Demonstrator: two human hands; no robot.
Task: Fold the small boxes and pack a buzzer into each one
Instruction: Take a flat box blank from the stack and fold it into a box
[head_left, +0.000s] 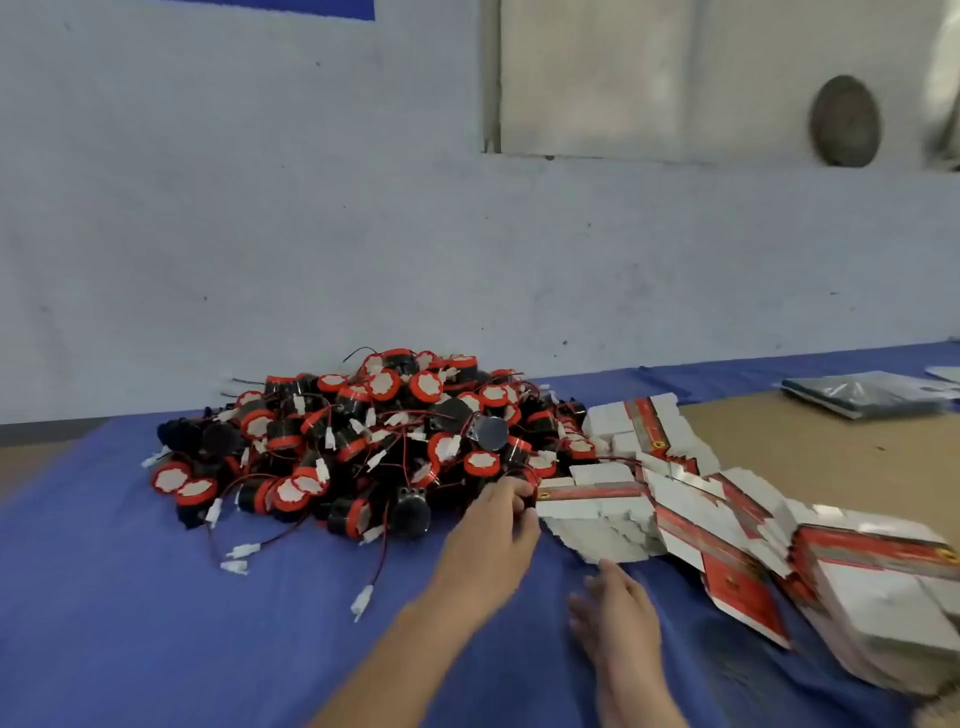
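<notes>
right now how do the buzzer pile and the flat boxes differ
The buzzer pile is a tangled heap of round black parts with wires; the flat boxes are thin white cards in fanned stacks. The pile sits on blue cloth; the boxes reach onto brown board. Both show red.

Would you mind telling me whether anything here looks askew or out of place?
Yes: the stacks of flat boxes lie slumped sideways in a fanned sprawl beside the buzzer heap, whose wires trail loose onto the blue cloth.
</notes>
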